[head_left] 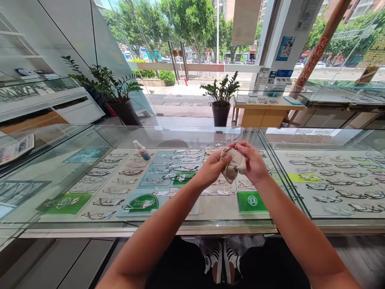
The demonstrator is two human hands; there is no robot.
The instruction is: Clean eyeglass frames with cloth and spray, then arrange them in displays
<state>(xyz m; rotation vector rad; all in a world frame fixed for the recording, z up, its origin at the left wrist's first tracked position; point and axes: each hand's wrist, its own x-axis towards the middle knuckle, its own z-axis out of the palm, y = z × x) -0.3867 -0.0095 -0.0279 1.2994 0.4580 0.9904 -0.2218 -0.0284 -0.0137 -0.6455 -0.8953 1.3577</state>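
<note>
Both hands meet above the glass display counter (222, 224), around a crumpled beige cloth (235, 166). My left hand (214, 167) is closed on the cloth, its thumb pressed across the top. My right hand (255, 163) has its fingers pinched at the cloth's upper right, on what looks like a thin-rimmed pair of eyeglasses (236, 132). One lens pokes up beyond the fingertips; the rest is hidden by cloth and hands. To the left, a small white-capped spray bottle (142, 151) stands on the counter glass.
Rows of eyeglass frames (182, 167) lie under the glass, with green display cards (252, 201) among them. Another glass case section (339, 180) continues to the right. Potted plants (221, 114) stand beyond the counter, before a large window. A wooden display table (267, 116) is behind.
</note>
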